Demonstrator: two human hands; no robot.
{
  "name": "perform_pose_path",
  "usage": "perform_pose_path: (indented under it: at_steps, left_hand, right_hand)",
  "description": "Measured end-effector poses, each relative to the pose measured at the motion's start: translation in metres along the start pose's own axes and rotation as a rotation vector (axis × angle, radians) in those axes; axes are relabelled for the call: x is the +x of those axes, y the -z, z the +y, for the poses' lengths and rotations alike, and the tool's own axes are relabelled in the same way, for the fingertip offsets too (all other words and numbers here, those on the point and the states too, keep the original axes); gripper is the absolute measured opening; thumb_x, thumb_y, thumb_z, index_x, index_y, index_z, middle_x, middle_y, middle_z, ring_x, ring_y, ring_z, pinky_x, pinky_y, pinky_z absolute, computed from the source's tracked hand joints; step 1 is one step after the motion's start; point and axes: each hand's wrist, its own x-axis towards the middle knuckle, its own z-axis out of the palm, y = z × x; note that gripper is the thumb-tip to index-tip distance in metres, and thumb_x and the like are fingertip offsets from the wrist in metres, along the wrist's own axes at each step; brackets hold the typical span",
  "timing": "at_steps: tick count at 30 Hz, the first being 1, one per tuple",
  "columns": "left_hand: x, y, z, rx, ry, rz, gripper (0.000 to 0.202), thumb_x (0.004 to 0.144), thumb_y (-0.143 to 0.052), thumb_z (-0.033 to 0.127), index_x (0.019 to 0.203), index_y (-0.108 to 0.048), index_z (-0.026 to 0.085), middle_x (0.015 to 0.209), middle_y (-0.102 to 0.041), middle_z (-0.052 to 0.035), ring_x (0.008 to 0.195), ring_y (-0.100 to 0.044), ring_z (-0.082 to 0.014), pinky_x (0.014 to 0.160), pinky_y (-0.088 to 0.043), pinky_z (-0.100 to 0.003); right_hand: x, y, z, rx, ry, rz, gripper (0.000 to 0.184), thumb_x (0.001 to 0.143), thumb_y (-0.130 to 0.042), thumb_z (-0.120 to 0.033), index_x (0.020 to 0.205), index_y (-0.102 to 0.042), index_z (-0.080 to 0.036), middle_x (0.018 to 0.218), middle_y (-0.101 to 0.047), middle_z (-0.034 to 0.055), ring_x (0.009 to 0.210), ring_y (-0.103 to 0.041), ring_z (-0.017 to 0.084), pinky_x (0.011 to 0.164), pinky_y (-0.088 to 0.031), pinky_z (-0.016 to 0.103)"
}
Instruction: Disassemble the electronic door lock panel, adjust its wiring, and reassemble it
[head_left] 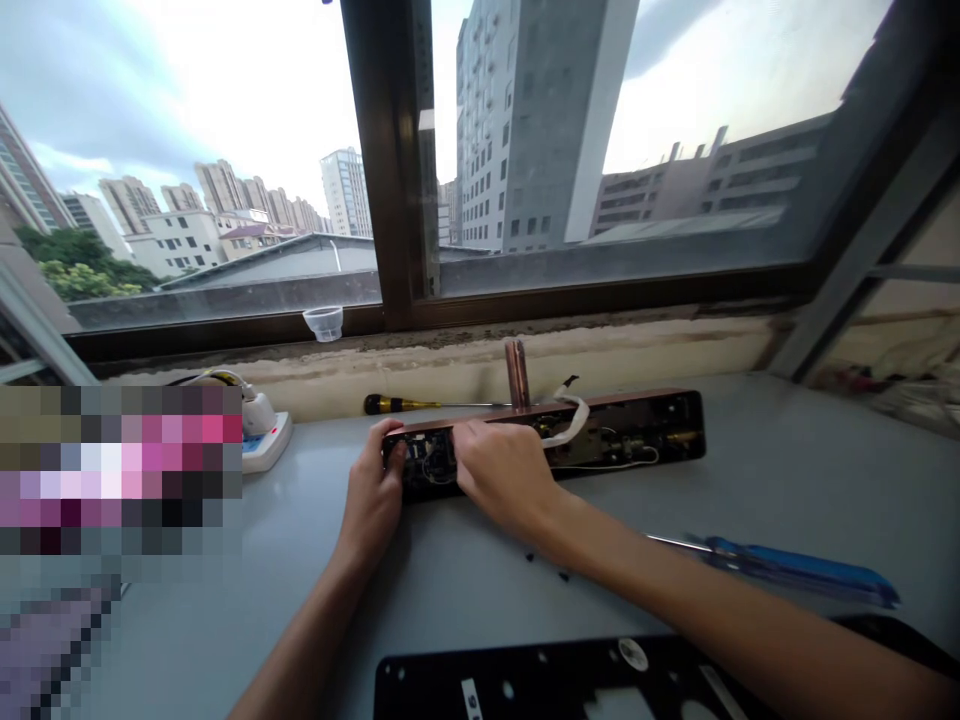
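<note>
A long copper-brown door-lock body (637,430) lies open on the grey table (787,480), with its wiring, a white ribbon cable (574,415) and a copper handle stub (517,373) showing. My left hand (377,490) grips the lock's left end, fingers curled round its edge. My right hand (499,470) rests on the lock just right of that, fingers bent down into the open inside; what they touch is hidden.
A yellow-handled screwdriver (397,404) lies behind the lock by the window sill. A blue-handled screwdriver (795,567) lies at the right. A black cover plate (540,675) sits at the near edge, small dark screws (547,565) before it. A white power strip (262,435) and a plastic cup (324,322) stand at the left.
</note>
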Motion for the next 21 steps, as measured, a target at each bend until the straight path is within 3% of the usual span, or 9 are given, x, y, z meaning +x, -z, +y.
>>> perform_pose_path:
  at_steps: [5, 10, 21]
  left_hand:
    - [0.001, 0.0, -0.002, 0.007, -0.016, -0.018, 0.024, 0.081, -0.041, 0.026, 0.104, -0.046, 0.02, 0.091, -0.06, -0.0031, 0.08, -0.056, -0.0165, 0.076, -0.042, -0.029]
    - [0.0, -0.001, -0.002, -0.028, 0.007, -0.093, 0.039, 0.07, -0.056, 0.024, 0.106, -0.04, 0.021, 0.092, -0.06, -0.0017, 0.081, -0.057, -0.0164, 0.075, -0.043, -0.028]
    - [-0.003, -0.002, 0.008, 0.043, 0.063, -0.018, 0.037, 0.068, -0.055, 0.016, 0.102, -0.043, 0.023, 0.086, -0.063, -0.0002, 0.076, -0.059, -0.0182, 0.071, -0.044, -0.03]
  right_hand:
    - [0.0, -0.002, 0.002, 0.012, 0.025, 0.041, 0.019, 0.075, -0.041, -0.009, 0.077, -0.059, -0.012, 0.077, -0.065, 0.0095, 0.07, -0.062, 0.018, 0.051, -0.027, 0.026]
    - [-0.001, -0.003, 0.002, 0.019, 0.028, 0.053, 0.02, 0.075, -0.041, -0.008, 0.077, -0.06, -0.013, 0.077, -0.066, 0.0086, 0.07, -0.062, 0.018, 0.051, -0.027, 0.026]
    - [0.002, -0.001, -0.001, 0.035, -0.068, 0.075, 0.024, 0.08, -0.039, -0.016, 0.071, -0.06, -0.015, 0.07, -0.066, 0.0097, 0.065, -0.063, 0.02, 0.048, -0.021, 0.027]
